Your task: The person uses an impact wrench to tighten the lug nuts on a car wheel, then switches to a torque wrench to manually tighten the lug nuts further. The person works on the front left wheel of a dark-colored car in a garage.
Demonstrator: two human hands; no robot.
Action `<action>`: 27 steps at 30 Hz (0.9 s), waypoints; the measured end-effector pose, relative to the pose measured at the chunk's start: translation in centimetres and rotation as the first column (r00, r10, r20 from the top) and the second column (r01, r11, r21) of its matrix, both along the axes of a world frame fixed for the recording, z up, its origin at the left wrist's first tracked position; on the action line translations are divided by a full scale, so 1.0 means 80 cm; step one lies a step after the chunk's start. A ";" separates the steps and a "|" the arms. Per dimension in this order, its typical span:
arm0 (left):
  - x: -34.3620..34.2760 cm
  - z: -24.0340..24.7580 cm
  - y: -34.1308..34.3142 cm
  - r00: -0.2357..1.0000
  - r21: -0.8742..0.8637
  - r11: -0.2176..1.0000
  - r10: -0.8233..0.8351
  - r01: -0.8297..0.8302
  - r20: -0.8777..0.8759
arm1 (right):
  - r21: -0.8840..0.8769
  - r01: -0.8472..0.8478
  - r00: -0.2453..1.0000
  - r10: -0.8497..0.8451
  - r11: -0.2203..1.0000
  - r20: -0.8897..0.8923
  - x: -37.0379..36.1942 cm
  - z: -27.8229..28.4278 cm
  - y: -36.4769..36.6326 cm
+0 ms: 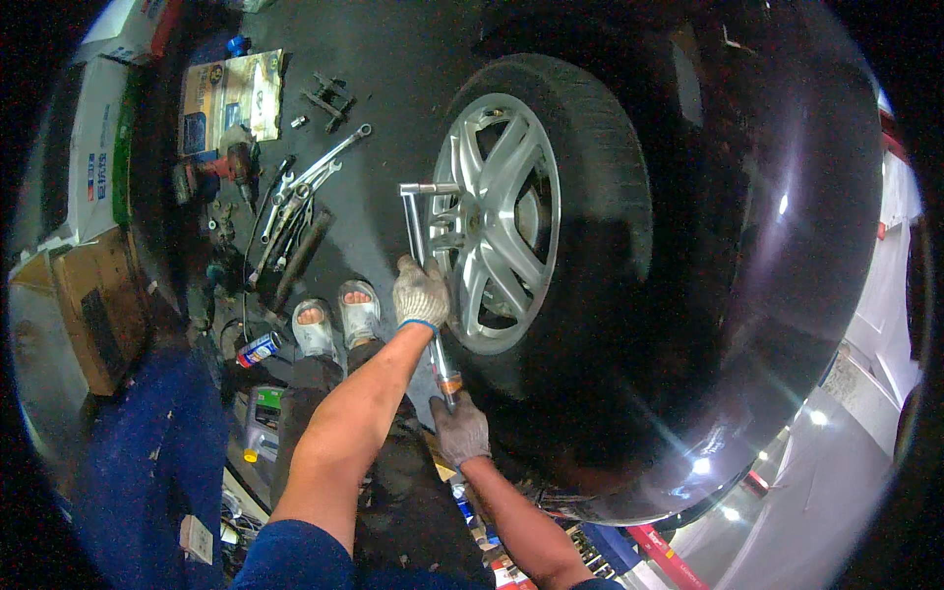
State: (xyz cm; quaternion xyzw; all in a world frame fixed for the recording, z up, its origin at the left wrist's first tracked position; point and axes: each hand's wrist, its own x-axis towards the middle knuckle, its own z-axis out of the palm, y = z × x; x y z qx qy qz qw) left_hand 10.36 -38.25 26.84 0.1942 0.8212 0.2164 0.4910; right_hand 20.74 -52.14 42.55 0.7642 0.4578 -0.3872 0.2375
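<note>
A long chrome torque wrench (442,359) runs upward from my hands, with a socket extension (433,188) at its top pointing right into the wheel's lug area. My left hand (421,293), in a pale knit glove, is closed round the middle of the shaft. Lower down, my right hand (460,431), in a grey glove, grips the handle end. The silver five-spoke wheel (504,202) with its black tyre (605,147) is on a dark car (777,246). Where the socket meets the wheel is too small to make out.
Combination wrenches (295,197), a cordless impact driver (231,167) and a flattened cardboard piece (231,103) lie on the floor at left. A spray can (259,350) and a grey fluid jug (264,423) are beside my feet (334,320). Boxes (98,305) stand at far left.
</note>
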 end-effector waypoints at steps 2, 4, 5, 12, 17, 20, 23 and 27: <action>0.003 -0.017 -0.009 0.999 0.001 0.999 -0.037 0.037 -0.012 | -0.052 0.012 0.999 -0.014 0.999 -0.033 0.001 0.006 0.009; 0.015 -0.033 -0.014 0.989 -0.024 0.989 -0.145 0.145 -0.001 | -0.085 -0.008 1.000 0.007 0.996 -0.010 0.002 0.014 0.015; 0.022 -0.039 -0.015 0.997 -0.061 0.997 -0.038 0.042 0.072 | -0.104 -0.021 1.000 0.022 0.994 0.010 0.001 0.018 0.018; 0.020 -0.047 0.021 0.768 0.109 0.763 -0.620 0.638 -0.160 | -0.156 0.063 0.995 -0.075 0.986 -0.070 -0.009 0.072 0.086; 0.005 -0.043 0.051 0.713 0.196 0.686 -0.683 0.701 -0.159 | -0.196 0.336 0.877 -0.382 0.921 -0.292 0.011 0.099 0.106; 0.013 -0.058 0.025 0.718 0.147 0.703 -0.687 0.696 -0.114 | -0.104 0.062 0.974 -0.083 0.993 -0.209 0.014 0.060 0.054; 0.024 -0.083 -0.008 0.824 0.157 0.820 -0.564 0.551 0.054 | -0.078 -0.080 0.992 0.071 0.994 -0.106 0.021 -0.010 -0.008; 0.037 -0.092 -0.023 0.916 0.017 0.953 -0.295 0.302 0.271 | 0.020 -0.426 0.905 0.425 0.905 0.026 0.046 -0.076 -0.043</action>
